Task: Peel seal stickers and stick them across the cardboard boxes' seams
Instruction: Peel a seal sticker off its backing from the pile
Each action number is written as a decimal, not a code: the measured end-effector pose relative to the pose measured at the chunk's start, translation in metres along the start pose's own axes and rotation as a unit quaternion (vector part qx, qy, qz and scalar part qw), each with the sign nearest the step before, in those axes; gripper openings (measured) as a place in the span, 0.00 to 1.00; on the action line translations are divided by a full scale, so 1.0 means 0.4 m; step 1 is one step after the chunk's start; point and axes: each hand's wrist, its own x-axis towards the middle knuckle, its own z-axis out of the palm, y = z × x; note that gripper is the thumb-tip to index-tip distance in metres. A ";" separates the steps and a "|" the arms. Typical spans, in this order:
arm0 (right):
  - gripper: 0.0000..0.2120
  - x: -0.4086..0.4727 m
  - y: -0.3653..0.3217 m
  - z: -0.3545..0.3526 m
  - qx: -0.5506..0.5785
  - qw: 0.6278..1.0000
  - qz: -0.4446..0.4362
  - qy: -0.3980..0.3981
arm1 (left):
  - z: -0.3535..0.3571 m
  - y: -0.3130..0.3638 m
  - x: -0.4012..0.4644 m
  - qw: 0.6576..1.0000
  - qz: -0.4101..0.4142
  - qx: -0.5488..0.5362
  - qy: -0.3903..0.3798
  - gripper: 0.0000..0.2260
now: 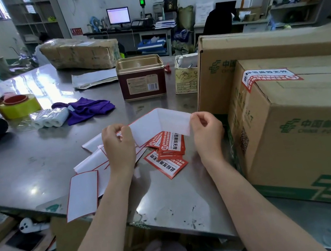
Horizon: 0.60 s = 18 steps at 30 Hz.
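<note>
A white, red-edged seal sticker sheet (160, 124) is held above the steel table (37, 156), its long axis running left to right, bent into a peak at the middle with its blank side toward the camera. The left hand (117, 140) pinches its left end with curled fingers; the right hand (206, 129) pinches its right end between thumb and fingertips. Below lie a loose pile of red-and-white seal stickers (169, 152) and blank white backing sheets (88, 174). At right, the near brown cardboard box (301, 127) bears a stuck red-and-white sticker (268, 78) on its top far-left corner. The far open gold-rimmed maroon tin (141, 77) hides its contents.
</note>
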 end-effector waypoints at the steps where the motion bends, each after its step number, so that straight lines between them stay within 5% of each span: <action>1: 0.07 0.001 0.002 -0.002 0.007 1.000 0.007 0.008 | -0.004 -0.004 0.004 1.000 -0.007 0.002 0.021 0.06; 7: 0.07 0.018 0.019 0.000 0.053 0.996 0.047 0.061 | -0.023 -0.029 0.018 0.989 0.021 0.075 0.122 0.14; 12: 0.07 0.020 0.017 0.001 0.053 0.996 0.042 0.058 | -0.015 -0.069 0.018 0.933 0.022 0.354 0.062 0.18; 18: 0.07 0.014 0.009 0.003 0.060 0.997 0.034 0.045 | -0.017 -0.079 0.009 0.910 -0.003 0.413 0.031 0.15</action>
